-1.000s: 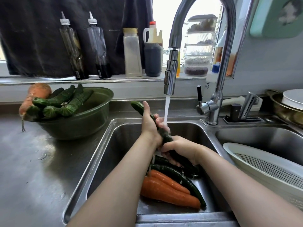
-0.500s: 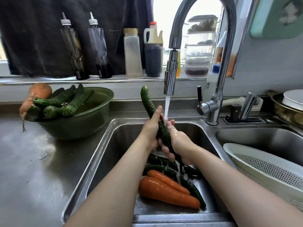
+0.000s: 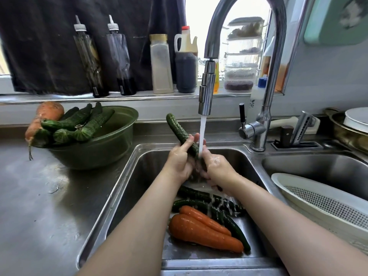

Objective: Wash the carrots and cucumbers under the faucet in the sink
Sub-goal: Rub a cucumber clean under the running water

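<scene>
Single head view, looking forward-down, close over sink (image 3: 111,206), faucet (image 3: 207,88) centred.

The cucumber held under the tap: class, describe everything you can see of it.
The cucumber is long, dark green and bumpy-skinned, with a rounded tip. It tilts up and to the left over the sink. The left hand grips its middle; the right hand closes round its lower part, which is hidden between the hands. The water stream from the faucet falls just right of it, meeting the hands.
</scene>
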Tool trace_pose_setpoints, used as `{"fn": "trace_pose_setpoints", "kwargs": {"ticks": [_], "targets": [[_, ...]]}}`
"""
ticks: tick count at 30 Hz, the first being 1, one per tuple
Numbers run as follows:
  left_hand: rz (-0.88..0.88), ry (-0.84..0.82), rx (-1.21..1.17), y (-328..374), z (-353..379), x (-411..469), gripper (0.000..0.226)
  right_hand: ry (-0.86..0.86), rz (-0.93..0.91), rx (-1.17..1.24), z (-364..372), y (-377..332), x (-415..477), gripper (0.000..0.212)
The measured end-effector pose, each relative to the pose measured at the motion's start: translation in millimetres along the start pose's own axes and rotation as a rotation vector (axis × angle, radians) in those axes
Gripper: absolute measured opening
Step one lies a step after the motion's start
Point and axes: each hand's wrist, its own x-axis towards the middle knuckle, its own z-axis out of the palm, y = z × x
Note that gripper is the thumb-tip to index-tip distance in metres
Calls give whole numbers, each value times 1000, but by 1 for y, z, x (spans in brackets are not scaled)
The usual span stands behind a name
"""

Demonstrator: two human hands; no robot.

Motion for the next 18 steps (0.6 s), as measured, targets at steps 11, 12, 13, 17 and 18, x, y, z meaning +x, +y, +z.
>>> {"fn": "trace_pose_setpoints", "kwargs": {"ticks": [11,12,13,17,18], "targets": [[23,339,-219,12,3,7,55,-220,126,33,17,0,1,57],[48,340,-225,13,4,8,58,-189,68,-28,18,1,1,54],[68,349,-204,12,6,8,61,-142,26,-107,19,2,3,49],[83,322,-79,1,6,10,53,79,-65,-340,12,10,12,38],[75,279,-53,-4,4,12,45,109,-81,-355,8,11,13,42]]}}
